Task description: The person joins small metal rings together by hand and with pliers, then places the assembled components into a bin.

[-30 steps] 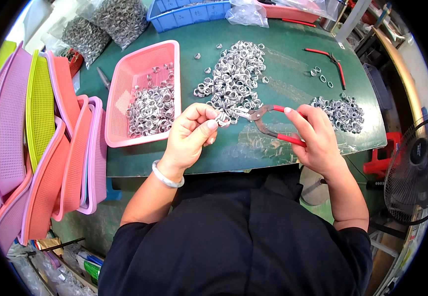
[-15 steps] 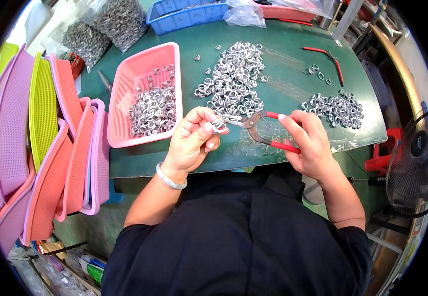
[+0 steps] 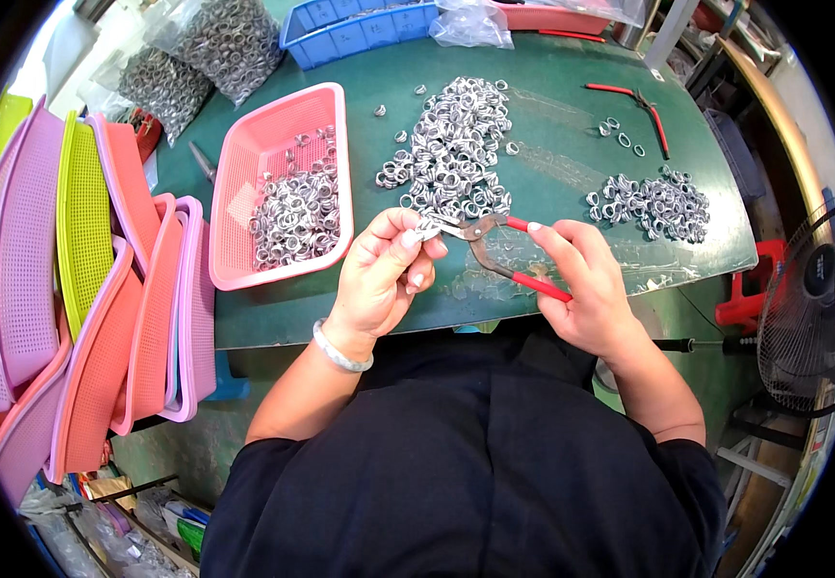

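Ring [image 3: 426, 229] is pinched above the desk [image 3: 562, 72] by the fingers of the left hand [image 3: 371, 275], and pliers [image 3: 481, 232] gripped in the fingers of the right hand [image 3: 586, 289] have been brought leftward to it, so contact seems established.

Dark short-sleeved top [image 3: 466, 462], pale bangle [image 3: 339, 358]

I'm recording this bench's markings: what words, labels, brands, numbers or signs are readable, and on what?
Blue rectangular plastic bin: faint marks on its side, too small to read.
Round black wire-caged fan: pale marking at its centre, too small and blurred.
I can read no text elsewhere.
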Demonstrator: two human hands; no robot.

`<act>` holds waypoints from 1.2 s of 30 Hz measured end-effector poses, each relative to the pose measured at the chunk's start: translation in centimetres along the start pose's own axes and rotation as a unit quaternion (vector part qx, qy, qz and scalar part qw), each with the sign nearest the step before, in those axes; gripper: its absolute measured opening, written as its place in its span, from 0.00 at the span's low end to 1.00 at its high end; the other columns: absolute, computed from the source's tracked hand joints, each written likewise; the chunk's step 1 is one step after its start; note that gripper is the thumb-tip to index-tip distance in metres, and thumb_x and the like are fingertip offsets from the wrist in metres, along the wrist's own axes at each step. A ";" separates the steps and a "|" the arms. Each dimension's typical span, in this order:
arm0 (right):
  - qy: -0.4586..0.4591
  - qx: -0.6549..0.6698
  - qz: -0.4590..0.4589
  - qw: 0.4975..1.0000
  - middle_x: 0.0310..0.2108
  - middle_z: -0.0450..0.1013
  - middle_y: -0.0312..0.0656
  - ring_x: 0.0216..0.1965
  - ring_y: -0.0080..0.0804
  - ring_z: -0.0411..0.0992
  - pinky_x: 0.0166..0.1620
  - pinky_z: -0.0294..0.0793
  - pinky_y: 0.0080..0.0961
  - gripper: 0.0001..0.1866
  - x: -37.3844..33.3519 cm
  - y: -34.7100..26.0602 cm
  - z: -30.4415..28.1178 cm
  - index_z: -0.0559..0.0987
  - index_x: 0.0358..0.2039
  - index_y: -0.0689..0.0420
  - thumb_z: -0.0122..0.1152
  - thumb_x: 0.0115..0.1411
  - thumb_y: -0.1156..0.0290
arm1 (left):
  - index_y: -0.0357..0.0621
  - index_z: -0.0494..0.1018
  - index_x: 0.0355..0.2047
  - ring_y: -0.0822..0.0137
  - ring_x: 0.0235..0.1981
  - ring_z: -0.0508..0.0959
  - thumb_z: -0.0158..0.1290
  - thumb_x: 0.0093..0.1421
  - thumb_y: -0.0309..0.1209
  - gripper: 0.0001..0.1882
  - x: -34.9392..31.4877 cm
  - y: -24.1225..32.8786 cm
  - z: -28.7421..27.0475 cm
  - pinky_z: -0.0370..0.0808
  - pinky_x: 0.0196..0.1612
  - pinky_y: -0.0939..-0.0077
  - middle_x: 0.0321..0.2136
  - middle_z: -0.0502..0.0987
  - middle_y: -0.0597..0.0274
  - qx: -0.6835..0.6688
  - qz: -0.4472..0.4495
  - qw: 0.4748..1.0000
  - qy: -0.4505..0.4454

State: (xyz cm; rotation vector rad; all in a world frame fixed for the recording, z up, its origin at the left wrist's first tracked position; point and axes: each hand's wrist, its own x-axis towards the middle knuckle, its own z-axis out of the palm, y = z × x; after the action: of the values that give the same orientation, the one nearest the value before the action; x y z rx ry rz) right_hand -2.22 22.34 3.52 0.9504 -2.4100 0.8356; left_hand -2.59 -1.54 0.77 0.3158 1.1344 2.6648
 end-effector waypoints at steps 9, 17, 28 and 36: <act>0.021 -0.061 0.026 0.998 0.36 0.63 0.47 0.34 0.42 0.64 0.37 0.65 0.33 0.33 0.0 -0.9 1.4 0.69 0.47 0.58 0.58 0.33 0.80 | 0.44 0.68 0.35 0.79 0.18 0.64 0.43 0.62 0.28 0.05 0.3 -0.4 0.4 0.61 0.21 0.86 0.27 0.73 0.61 -0.037 -0.036 0.997 0.065; 0.013 -0.073 0.044 0.996 0.37 0.63 0.46 0.34 0.42 0.64 0.38 0.64 0.33 0.33 -0.4 -1.0 0.9 0.69 0.47 0.58 0.58 0.33 0.80 | 0.41 0.67 0.36 0.75 0.20 0.66 0.41 0.62 0.27 0.06 0.4 0.2 -0.6 0.62 0.23 0.83 0.31 0.73 0.57 -0.130 -0.048 0.988 0.066; 0.028 -0.098 0.020 0.995 0.36 0.63 0.46 0.33 0.41 0.63 0.37 0.63 0.33 0.33 -0.2 -1.3 0.5 0.70 0.46 0.57 0.58 0.32 0.80 | 0.40 0.67 0.35 0.75 0.20 0.67 0.42 0.61 0.27 0.06 0.4 0.3 -0.2 0.63 0.23 0.83 0.31 0.73 0.55 -0.098 -0.059 0.988 0.102; 0.037 -0.157 -0.002 0.987 0.39 0.63 0.45 0.36 0.41 0.63 0.39 0.62 0.35 0.35 -0.4 -1.3 0.5 0.71 0.47 0.54 0.62 0.31 0.76 | 0.40 0.67 0.32 0.76 0.17 0.66 0.45 0.60 0.27 0.04 0.4 0.2 0.2 0.62 0.20 0.83 0.28 0.73 0.56 -0.030 -0.039 0.987 0.153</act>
State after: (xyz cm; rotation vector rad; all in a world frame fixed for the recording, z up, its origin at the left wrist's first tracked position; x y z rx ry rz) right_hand -1.08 21.48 3.43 0.7873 -2.3811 0.4600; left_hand -2.98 -1.43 1.08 -0.1517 1.1172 2.7338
